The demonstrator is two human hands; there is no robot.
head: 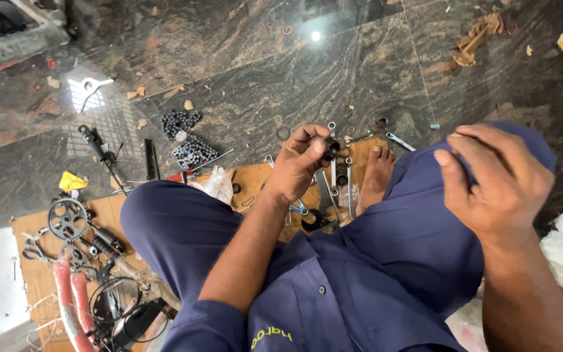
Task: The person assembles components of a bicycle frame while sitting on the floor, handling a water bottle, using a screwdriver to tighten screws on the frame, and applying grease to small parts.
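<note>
A wide floor of dark polished stone is seen from above, with daylight glaring off it at the upper left. Next in size, the blue work clothes of the seated person fill the lower frame, knees spread and one bare foot laid out ahead. A sheet of brown cardboard is spread on the floor under the tools at lower left, and a second piece is glimpsed between the knees.

The right hand is raised over the right knee; its grip is curled loosely, fingers bent, and nothing can be seen inside it, though the palm side is hidden. The left hand is held out in front, above the cardboard, and its grip is pinched around a small black cylindrical part, caught between thumb and fingertips, well off the floor.

Down the scale now: a spoked black sprocket wheel is lying at the left, red-handled pliers just below it. Two heaps of chain are piled on the stone beyond the left knee. Spanners are laid side by side on the cardboard beneath the left hand, beside the foot.
</note>
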